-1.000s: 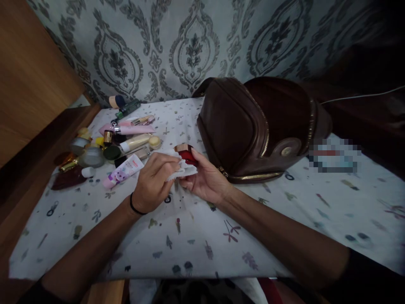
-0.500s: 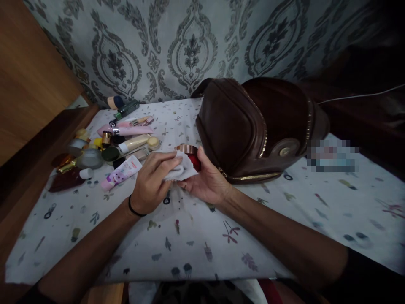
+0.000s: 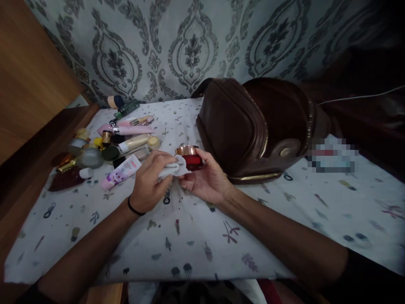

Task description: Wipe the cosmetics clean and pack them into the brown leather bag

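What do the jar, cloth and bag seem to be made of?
Jar: glass or hard plastic, glossy red with light reflections.
Its lid: metal or metallic-coated plastic, judging by the coppery shine.
Cloth: probably fabric, matte and bunched in soft folds; paper isn't ruled out.
Bag: leather or imitation leather, smooth brown with a dull sheen.

A red jar (image 3: 193, 161) is held in the right hand (image 3: 211, 181); a white cloth (image 3: 174, 168) is held against it by the left hand (image 3: 149, 177).
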Available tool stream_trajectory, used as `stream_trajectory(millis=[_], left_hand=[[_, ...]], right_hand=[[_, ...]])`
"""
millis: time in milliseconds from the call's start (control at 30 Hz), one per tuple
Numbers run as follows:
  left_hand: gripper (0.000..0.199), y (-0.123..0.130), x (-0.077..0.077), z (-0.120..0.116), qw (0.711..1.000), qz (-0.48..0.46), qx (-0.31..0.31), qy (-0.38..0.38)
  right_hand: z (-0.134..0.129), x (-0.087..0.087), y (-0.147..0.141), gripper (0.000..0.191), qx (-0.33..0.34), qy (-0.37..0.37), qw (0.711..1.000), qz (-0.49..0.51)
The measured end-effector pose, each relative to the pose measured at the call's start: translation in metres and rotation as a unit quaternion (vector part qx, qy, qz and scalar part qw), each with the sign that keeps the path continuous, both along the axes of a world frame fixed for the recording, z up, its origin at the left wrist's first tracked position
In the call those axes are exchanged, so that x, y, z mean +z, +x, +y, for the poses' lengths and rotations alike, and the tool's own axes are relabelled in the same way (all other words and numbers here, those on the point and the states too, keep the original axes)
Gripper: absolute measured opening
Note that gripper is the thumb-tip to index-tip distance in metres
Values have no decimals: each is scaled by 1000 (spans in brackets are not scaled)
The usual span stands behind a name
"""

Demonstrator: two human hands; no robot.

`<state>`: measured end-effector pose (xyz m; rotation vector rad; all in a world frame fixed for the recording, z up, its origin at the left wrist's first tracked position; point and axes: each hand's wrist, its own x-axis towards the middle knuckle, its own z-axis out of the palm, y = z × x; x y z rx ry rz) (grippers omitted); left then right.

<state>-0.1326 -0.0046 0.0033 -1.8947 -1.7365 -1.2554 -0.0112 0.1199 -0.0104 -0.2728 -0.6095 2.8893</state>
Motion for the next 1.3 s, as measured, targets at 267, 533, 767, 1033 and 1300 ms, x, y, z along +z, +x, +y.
stream_trajectory(millis=[267, 533, 767, 1033, 1300], left_hand=[[29, -3, -2, 0, 999, 5, 29, -23], [26, 2, -9, -1, 993, 120, -19, -11], [23, 0, -4, 0, 999, -4, -33, -21], [28, -3, -4, 2, 998, -62, 13, -18], [22, -4, -4, 1, 1000, 6, -18, -12]], right_hand=[[-4, -1, 0, 43, 5, 15, 1000, -15], [3, -3, -2, 30, -36, -64, 997, -32], [2, -3, -3, 32, -28, -50, 998, -24], [0, 0, -3, 38, 0, -8, 999, -33], [1, -1, -4, 36, -20, -27, 999, -11]])
